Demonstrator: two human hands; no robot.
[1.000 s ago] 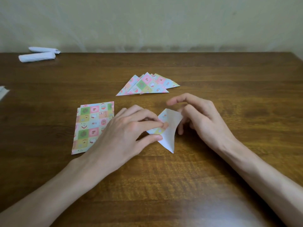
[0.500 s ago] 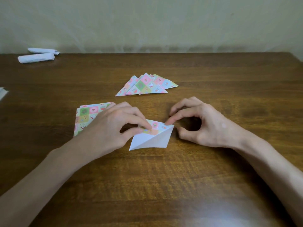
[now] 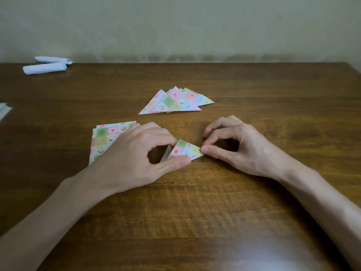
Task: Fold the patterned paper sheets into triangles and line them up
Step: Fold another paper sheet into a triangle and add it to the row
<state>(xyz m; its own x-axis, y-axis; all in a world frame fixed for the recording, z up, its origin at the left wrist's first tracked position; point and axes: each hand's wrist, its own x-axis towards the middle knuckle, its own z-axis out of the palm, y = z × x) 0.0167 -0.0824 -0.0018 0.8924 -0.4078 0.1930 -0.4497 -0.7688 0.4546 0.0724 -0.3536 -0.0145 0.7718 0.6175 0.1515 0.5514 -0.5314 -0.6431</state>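
Wooden table (image 3: pixel 195 212), left hand (image 3: pixel 134 159), right hand (image 3: pixel 240 147) curled — pinching paper triangle (image 3: pixel 185 149)

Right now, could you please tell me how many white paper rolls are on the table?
2. One white paper roll lies at the table's far left, nearest the wall; the second roll lies just in front of it. More may sit beyond the left edge.
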